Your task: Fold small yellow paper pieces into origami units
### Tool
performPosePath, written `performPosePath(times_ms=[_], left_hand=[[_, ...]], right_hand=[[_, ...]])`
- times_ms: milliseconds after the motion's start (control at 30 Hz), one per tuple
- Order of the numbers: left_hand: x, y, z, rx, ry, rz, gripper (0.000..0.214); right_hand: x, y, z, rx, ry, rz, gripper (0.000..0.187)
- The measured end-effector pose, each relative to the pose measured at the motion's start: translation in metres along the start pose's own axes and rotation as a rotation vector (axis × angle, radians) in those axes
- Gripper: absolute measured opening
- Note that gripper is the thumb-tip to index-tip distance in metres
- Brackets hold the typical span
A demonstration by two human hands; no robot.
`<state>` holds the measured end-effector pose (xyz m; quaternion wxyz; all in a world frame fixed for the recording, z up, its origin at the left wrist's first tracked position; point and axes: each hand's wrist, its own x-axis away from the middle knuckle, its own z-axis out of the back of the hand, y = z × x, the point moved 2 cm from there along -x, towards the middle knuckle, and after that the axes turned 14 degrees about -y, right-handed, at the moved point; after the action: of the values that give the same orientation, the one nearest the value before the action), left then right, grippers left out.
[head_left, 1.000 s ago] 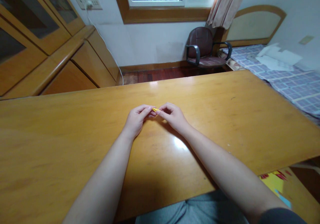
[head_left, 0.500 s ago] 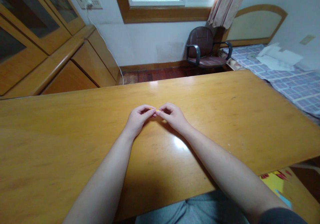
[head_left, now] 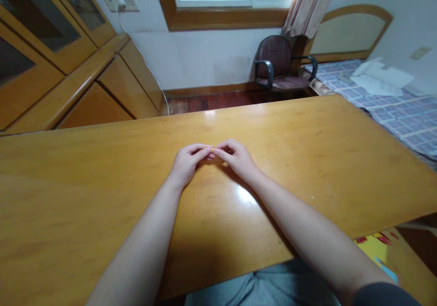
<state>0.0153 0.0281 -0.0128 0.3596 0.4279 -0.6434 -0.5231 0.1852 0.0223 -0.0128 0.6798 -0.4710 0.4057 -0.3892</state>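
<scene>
Between the fingertips of both hands is a small yellow piece (head_left: 212, 150), thin and mostly covered, so its kind cannot be made out. My left hand (head_left: 188, 161) pinches it from the left, thumb on the near side. From the right, my right hand (head_left: 237, 158) pinches it too, with thumb and fingers pressed together. The two thumbs almost meet. Both hands are held over the middle of a glossy wooden table (head_left: 102, 196), and a shadow falls beneath the right one.
A brown armchair (head_left: 276, 64) stands behind the table, beside a bed with a checked cover (head_left: 392, 101). Wooden cabinets (head_left: 78, 78) line the left wall, with a white cord (head_left: 143, 58) hanging near them. Coloured paper pieces (head_left: 373, 251) lie on a lower surface at right.
The yellow piece shows less length and looks more bunched between the thumbs. My right fingers have shifted very slightly; both hands otherwise keep their place.
</scene>
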Motion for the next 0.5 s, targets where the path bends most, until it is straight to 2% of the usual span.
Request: performPosePath(times_ms=[367,500], left_hand=[[-0.0002,0.0044,-0.0022,0.103,-0.034,0.026,0.029],[-0.0002,0.0034,-0.0015,0.078,-0.034,0.025,0.033]], right_hand=[[0.0003,0.0029,0.0014,-0.034,0.018,-0.019,0.02],[-0.0001,0.0054,0.0008,-0.04,0.012,-0.019,0.02]])
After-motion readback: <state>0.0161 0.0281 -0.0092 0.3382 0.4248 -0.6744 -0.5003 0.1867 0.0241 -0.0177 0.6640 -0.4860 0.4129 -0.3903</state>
